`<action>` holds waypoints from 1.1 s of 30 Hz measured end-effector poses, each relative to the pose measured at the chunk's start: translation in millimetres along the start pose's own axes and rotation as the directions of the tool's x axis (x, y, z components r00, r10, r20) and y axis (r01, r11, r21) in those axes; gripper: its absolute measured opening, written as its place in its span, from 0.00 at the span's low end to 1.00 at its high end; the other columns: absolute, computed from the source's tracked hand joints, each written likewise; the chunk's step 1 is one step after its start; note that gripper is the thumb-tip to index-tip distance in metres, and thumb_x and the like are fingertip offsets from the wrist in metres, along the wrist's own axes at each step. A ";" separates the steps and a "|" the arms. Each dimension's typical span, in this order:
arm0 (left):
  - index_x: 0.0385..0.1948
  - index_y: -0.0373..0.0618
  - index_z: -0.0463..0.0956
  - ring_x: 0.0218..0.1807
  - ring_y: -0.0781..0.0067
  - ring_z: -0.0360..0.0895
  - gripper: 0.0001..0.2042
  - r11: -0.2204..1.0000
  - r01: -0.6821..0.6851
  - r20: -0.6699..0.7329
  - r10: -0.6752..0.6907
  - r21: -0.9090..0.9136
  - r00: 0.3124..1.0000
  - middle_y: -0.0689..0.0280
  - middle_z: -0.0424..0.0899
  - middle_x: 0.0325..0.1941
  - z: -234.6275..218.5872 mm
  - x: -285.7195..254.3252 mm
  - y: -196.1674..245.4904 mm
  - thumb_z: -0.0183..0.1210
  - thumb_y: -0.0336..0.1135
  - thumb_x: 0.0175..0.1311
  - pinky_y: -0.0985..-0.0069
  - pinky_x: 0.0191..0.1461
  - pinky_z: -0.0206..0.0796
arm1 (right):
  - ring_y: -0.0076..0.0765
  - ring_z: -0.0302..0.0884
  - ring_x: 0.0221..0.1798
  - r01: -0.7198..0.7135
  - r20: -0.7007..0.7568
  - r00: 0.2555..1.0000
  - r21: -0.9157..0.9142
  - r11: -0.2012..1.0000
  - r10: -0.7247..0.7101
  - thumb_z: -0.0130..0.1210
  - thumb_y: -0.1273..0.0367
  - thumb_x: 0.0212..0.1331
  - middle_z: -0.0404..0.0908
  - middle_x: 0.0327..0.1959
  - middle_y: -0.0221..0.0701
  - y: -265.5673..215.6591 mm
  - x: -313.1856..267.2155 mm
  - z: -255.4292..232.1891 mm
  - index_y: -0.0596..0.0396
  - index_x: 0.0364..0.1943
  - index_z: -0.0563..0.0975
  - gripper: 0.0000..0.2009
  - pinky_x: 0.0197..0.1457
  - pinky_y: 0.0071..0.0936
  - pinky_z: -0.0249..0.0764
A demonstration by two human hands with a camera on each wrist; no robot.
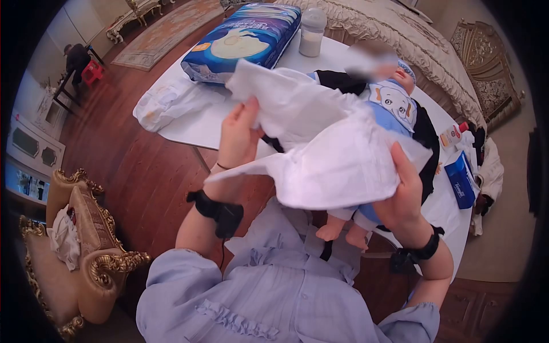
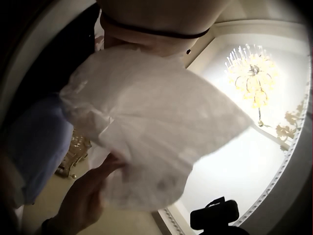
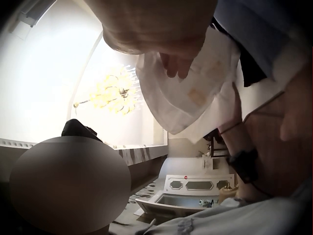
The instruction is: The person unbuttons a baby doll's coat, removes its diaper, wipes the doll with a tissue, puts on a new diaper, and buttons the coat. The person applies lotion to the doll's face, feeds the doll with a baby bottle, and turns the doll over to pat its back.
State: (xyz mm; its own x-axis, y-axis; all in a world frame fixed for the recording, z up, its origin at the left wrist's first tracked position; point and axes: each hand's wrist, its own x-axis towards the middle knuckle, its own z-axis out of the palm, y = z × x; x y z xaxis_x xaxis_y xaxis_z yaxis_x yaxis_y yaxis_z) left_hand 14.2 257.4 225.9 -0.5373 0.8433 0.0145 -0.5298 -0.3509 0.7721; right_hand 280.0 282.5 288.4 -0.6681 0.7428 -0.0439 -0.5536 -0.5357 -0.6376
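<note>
Between both hands a white diaper (image 1: 337, 154) is spread open in the air, one wing pointing left. My left hand (image 1: 239, 132) pinches its left end between thumb and fingers. On the right side my right hand (image 1: 401, 191) grips the edge, thumb on the near face and fingers behind. Pale tan marks show on the diaper (image 3: 198, 88) in the right wrist view. Behind and partly hidden by it, a baby doll (image 1: 393, 108) in a blue and white outfit lies on its back on the white table (image 1: 223, 123), bare feet towards me.
A blue diaper pack (image 1: 243, 43) and a bottle (image 1: 312, 33) stand at the table's far side. A crumpled white diaper (image 1: 166, 106) lies at its left edge. To the right are a blue tissue pack (image 1: 460, 180) and a red-capped bottle (image 1: 453, 136). An ornate armchair (image 1: 86, 251) stands at left.
</note>
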 end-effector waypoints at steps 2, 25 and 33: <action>0.49 0.36 0.74 0.45 0.74 0.81 0.16 0.999 -0.035 0.035 0.035 0.010 0.999 0.65 0.83 0.45 -8.0 20.1 13.9 0.55 0.40 0.71 0.74 0.49 0.74 | 0.38 0.77 0.58 -0.063 -0.138 0.990 -0.196 0.979 0.036 0.38 0.59 0.74 0.77 0.56 0.42 3.2 -18.2 -6.4 0.65 0.62 0.66 0.23 0.62 0.35 0.71; 0.46 0.33 0.76 0.43 0.77 0.80 0.17 0.954 0.245 0.392 -0.294 0.171 0.872 0.64 0.82 0.46 58.6 13.5 22.9 0.53 0.41 0.73 0.78 0.47 0.74 | 0.41 0.76 0.36 0.418 0.815 0.559 -0.434 -0.798 -0.151 0.63 0.69 0.48 0.76 0.36 0.35 -11.7 51.2 24.7 0.61 0.40 0.76 0.15 0.37 0.33 0.74; 0.73 0.39 0.35 0.71 0.54 0.60 0.54 0.717 -0.571 0.730 0.127 0.399 0.671 0.51 0.58 0.71 48.2 -19.9 9.8 0.71 0.44 0.53 0.60 0.72 0.55 | 0.54 0.77 0.30 0.423 0.520 0.759 -0.852 -0.309 -0.393 0.54 0.71 0.60 0.76 0.25 0.46 -26.1 53.0 21.9 0.61 0.32 0.75 0.06 0.34 0.40 0.71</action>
State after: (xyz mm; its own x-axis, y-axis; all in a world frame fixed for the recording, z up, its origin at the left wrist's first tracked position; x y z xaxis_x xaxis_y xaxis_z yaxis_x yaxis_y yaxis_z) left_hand 51.4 256.8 263.8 0.0511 0.8186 0.5721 0.1886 -0.5704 0.7994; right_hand 248.2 327.1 319.6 -0.5474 0.5654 0.6170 0.3122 0.8220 -0.4763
